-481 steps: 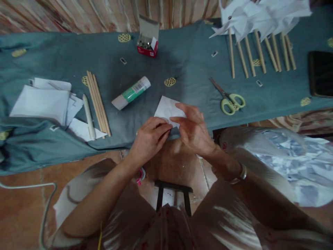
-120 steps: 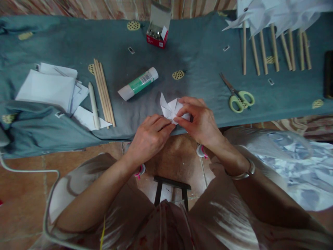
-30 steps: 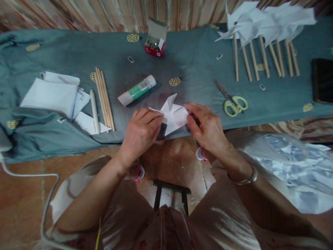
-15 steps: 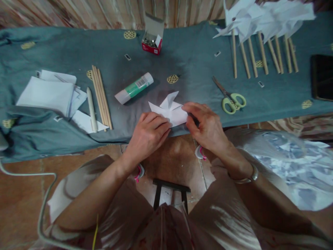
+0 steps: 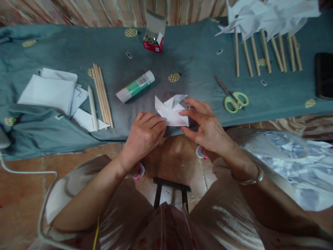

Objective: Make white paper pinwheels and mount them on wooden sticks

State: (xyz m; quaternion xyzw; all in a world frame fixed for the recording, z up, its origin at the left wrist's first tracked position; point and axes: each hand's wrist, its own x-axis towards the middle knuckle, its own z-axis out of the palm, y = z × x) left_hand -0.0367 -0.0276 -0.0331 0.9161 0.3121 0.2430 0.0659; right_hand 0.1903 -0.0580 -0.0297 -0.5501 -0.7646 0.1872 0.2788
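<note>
Head: pinwheel (image 5: 171, 113) near cloth edge (image 5: 173, 132)

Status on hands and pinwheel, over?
Left hand pinches paper pinwheel at near-left corner. Right hand open at its right side. Glue stick beyond, not touching.

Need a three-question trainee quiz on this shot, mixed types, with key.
1. True or false: the red box stands open.
2. What does the left hand touch?
a) the red box
b) the stickless pinwheel
c) the curtain
3. Order left to right: scissors, pen, tube.

Key: 1 true; 2 b; 3 pen, tube, scissors.
</note>
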